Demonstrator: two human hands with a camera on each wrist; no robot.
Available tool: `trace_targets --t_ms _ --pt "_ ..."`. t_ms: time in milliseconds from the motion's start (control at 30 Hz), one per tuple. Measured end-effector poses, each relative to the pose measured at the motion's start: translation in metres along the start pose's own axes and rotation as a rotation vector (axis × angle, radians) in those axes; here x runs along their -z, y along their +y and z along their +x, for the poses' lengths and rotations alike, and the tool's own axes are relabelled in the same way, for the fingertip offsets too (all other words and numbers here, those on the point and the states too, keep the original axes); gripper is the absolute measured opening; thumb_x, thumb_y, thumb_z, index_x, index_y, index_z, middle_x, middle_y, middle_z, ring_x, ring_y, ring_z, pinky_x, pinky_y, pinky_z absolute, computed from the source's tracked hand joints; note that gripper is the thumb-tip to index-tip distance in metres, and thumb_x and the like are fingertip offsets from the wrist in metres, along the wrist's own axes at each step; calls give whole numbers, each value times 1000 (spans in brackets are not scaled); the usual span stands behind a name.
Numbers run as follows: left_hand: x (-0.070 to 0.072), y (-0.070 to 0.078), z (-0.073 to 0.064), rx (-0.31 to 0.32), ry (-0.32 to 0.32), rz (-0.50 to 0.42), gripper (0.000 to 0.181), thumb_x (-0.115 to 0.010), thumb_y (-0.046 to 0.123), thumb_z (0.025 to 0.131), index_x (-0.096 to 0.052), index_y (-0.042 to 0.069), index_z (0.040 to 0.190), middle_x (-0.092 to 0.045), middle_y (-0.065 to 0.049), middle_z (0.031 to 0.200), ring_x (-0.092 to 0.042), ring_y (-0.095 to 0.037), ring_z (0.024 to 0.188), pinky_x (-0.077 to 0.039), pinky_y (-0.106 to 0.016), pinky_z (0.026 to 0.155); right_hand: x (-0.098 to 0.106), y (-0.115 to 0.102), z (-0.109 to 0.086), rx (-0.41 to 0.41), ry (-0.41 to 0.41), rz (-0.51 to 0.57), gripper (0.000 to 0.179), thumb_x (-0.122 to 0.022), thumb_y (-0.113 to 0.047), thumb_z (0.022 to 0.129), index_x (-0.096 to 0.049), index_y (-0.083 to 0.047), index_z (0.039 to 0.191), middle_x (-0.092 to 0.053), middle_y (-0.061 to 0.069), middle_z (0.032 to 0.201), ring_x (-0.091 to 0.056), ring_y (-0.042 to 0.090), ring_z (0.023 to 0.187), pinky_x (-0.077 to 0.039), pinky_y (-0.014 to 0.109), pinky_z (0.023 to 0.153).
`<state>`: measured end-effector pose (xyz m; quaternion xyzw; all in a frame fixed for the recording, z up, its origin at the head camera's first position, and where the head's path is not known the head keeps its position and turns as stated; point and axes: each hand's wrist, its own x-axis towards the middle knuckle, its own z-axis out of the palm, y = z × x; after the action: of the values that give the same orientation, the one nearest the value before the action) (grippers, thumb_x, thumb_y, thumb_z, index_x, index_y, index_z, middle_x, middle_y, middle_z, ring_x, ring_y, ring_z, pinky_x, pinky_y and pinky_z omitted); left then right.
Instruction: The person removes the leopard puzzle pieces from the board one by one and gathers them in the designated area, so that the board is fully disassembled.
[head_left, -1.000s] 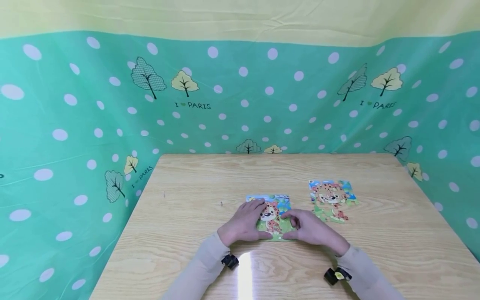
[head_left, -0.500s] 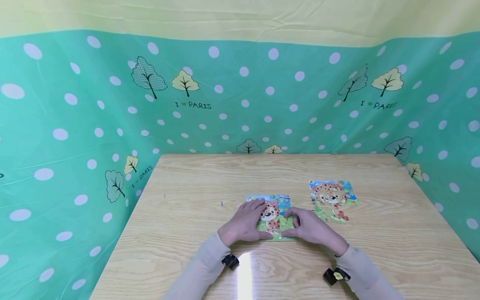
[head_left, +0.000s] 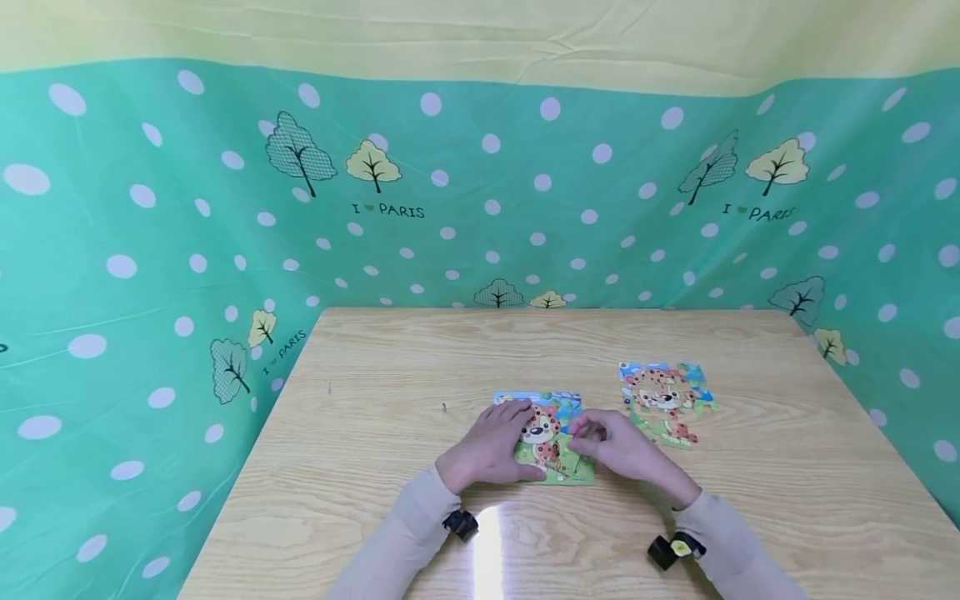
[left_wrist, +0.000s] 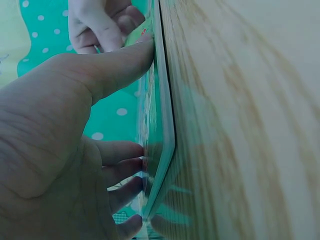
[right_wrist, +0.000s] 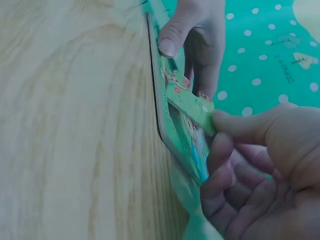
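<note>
A rectangular puzzle board (head_left: 562, 478) with a spotted leopard cub on green and blue lies flat at the table's middle. My left hand (head_left: 489, 446) rests across its left half, thumb on the front edge and fingers spread towards the far side, hiding that part of the picture. Over the board's right side, my right hand (head_left: 618, 446) pinches a green puzzle piece (right_wrist: 192, 106) between thumb and index finger. In the right wrist view the piece tilts up, its held end raised off the board and its other end close to the surface.
Right of the board lies a second leopard picture made of puzzle pieces (head_left: 660, 392), with gaps between some pieces. The wood-grain table (head_left: 375, 358) meets a green polka-dot cloth (head_left: 487, 192) at the back and sides. A small dark mark (head_left: 443, 407) shows left of the board.
My right hand has drawn up from the board's lower right corner, and the green puzzle piece has tilted up in its pinch. My left hand has stayed in place.
</note>
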<state>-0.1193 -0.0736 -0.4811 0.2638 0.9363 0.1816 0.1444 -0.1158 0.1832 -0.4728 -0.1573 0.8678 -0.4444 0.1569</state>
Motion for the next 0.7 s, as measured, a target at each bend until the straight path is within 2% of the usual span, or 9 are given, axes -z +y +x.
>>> trace_targets --t_ms 167,400,700 --pt "1 1 0 4 2 4 103 -79 62 89 -36 9 166 -29 -7 177 -27 -29 164 -20 -51 136 1 6 4 -14 -11 68 22 -75 -23 100 -73 -6 114 -77 5 101 -64 14 75 -54 24 63" --pt "1 1 0 7 1 0 102 -78 62 89 -36 10 166 -29 -7 177 -27 -29 164 -19 -50 136 5 8 5 -31 30 69 24 -73 -25 101 -76 -7 117 -78 5 102 -67 16 81 -57 26 65" --pt "0 1 0 9 -1 -3 102 -78 62 89 -36 10 166 -28 -7 177 -27 -29 164 -19 -50 136 15 9 0 -47 37 101 31 -71 -24 103 -73 -1 125 -72 8 87 -60 15 65 -53 26 58"
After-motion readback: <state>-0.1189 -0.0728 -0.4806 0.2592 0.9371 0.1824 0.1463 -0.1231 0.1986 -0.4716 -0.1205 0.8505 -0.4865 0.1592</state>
